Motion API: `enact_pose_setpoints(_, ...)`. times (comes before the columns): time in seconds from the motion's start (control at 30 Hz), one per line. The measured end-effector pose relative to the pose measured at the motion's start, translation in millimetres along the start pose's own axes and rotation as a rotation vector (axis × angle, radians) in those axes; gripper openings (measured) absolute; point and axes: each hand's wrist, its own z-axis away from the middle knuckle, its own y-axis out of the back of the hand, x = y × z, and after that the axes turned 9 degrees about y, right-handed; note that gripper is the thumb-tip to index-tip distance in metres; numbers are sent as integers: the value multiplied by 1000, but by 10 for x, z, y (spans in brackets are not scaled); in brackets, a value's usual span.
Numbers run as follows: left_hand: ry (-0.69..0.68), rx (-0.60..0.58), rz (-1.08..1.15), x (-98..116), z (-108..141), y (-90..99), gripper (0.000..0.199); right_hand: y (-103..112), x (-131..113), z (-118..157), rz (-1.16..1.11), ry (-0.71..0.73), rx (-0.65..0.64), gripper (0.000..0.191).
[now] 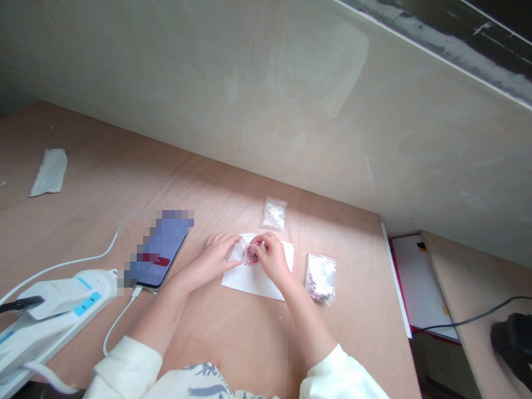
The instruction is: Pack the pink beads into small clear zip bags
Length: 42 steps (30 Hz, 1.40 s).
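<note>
A small clear zip bag (239, 252) with a red edge lies over a sheet of white paper (266, 287), and pink beads (251, 256) are clustered at its right side. My left hand (218, 254) grips the bag from the left, thumb below and forefinger above. From the right, my right hand (270, 256) reaches in with thumb and fingertips pinched together at the beads. What lies between those fingertips is too small to make out.
A second zip bag (321, 277) with pinkish contents lies right of the paper. Behind it sits a little clear packet (274, 214). At left are a phone (160, 255) on a charging cable, a white power strip (62, 310) and a scrap of tissue (50, 172). A wall (216, 100) borders the wooden table (233, 343).
</note>
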Motion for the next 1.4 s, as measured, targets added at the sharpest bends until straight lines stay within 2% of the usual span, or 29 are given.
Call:
enact_pose_setpoints(0.17,2,5,-25,-15,-13,-5,40,-25,30,43,39,1,5,18)
enact_pose_setpoints(0.37,-6,15,-41,-42,-14,3,40,-69,159,28,97,-11,-10,13)
enact_pose_setpoints(0.5,-5,19,-44,-10,-15,12,39,-40,77,34,89,-42,25,10)
enact_pose_setpoints(0.63,-19,6,-35,22,-20,10,37,-16,-62,47,-55,-25,-31,6)
enact_pose_setpoints(0.73,-15,10,-39,35,-22,11,36,-30,-47,11,25,-44,50,12)
enact_pose_setpoints(0.8,-10,14,-43,37,-23,17,37,-48,23,-27,124,-67,102,9)
enact_pose_setpoints(0.93,-8,24,-45,28,-27,23,37,-71,145,-78,186,-47,97,9)
enact_pose_setpoints(1.1,0,36,-54,12,-41,7,36,-38,50,-39,161,-10,144,9)
enact_pose_setpoints(1.17,1,35,-53,8,-47,-2,36,-22,-41,3,107,22,130,8)
enact_pose_setpoints(1.27,4,27,-39,14,-48,-3,37,-21,-141,61,5,70,31,9)
enact_pose_setpoints(1.4,8,24,-27,41,-32,27,37,-70,-105,58,63,-36,27,8)
